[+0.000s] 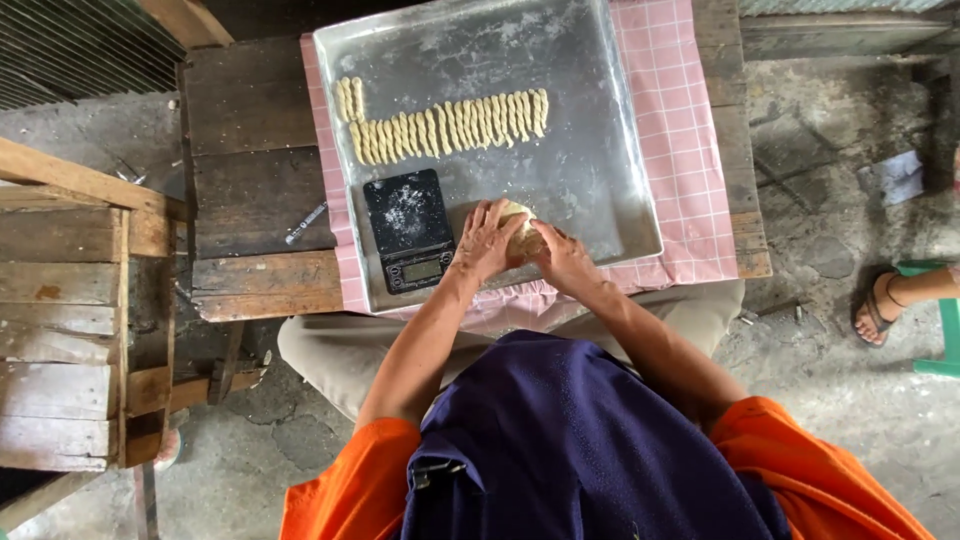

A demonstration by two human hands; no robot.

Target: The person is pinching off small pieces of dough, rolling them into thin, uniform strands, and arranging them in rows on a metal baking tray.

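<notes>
At the far left stands a stack of rough wooden crates (70, 330), with bare concrete floor (260, 450) below it. Next comes a low table of dark wooden planks (250, 130), and a small metal tool (306, 222) lies on its boards just beside the edge of a pink checked cloth (680, 130). On that cloth rests a large metal tray (620, 190), dusted with flour. In the tray's near left corner sits a black digital scale (408, 228), its top also floured. Beyond the scale, across the middle of the tray, runs a row of twisted dough sticks (450, 125), laid side by side and touching, with two more set apart at the row's left end. Just right of the scale, near the tray's front rim, the left hand (485, 242) and the right hand (563, 258) come together around a pale lump of dough (520, 232): the left hand curves over its left side, the right presses against its right side, and both touch it, so the lump is cupped between them on the tray. Further right, past the table's edge, a sandalled foot (880, 308) of another person rests on the cracked floor beside a green stool leg (945, 325).
</notes>
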